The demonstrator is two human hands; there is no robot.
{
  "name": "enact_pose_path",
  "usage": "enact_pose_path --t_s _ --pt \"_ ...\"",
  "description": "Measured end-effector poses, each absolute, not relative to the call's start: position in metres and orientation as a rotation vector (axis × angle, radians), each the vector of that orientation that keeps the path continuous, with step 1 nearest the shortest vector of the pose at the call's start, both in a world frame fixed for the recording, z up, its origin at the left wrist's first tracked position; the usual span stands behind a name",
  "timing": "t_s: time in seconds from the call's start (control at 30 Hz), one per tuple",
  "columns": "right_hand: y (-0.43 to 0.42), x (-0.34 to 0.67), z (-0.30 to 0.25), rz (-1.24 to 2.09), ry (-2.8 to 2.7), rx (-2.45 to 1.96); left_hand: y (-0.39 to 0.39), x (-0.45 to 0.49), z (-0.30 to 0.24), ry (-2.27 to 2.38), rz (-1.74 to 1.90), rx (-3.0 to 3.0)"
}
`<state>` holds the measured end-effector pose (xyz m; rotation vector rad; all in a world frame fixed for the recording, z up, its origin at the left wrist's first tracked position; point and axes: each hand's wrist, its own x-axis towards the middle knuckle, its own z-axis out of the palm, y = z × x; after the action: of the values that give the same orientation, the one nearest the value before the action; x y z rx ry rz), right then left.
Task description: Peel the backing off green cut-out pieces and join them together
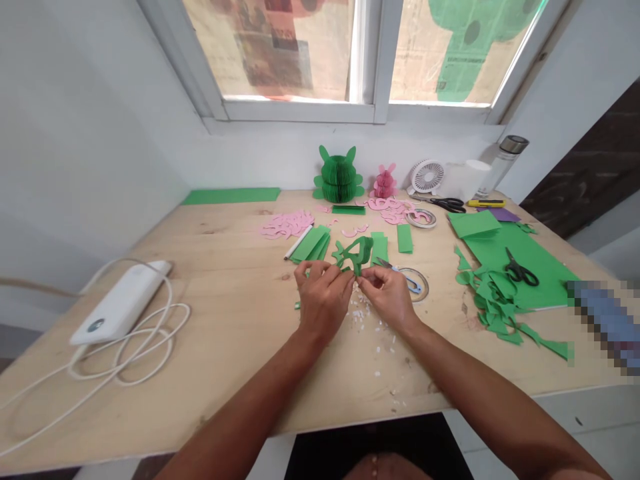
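Observation:
My left hand and my right hand are close together over the middle of the table. Between them they pinch a green paper cutout that has curved, cut-out edges. Its lower part is hidden by my fingers. Just beyond my left hand lie folded green paper pieces and a white pen. Beside my right hand are light-blue-handled scissors and a roll of clear tape. Small white paper bits are scattered under my hands.
Green paper scraps, black scissors and a green sheet lie right. Pink cutouts, a green paper figure, a pink one and a small fan are at the back. A corded white power strip lies left.

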<state>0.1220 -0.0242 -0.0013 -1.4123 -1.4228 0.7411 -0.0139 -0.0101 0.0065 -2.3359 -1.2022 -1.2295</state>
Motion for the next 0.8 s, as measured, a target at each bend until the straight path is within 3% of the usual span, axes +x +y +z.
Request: enact_pose_path --t_s 0.8 --pt "-0.0186 0.1244 -0.0083 0.892 -1.249 -1.388 -0.0087 -0.0146 0.0034 -1.211 -1.332 -2.321"
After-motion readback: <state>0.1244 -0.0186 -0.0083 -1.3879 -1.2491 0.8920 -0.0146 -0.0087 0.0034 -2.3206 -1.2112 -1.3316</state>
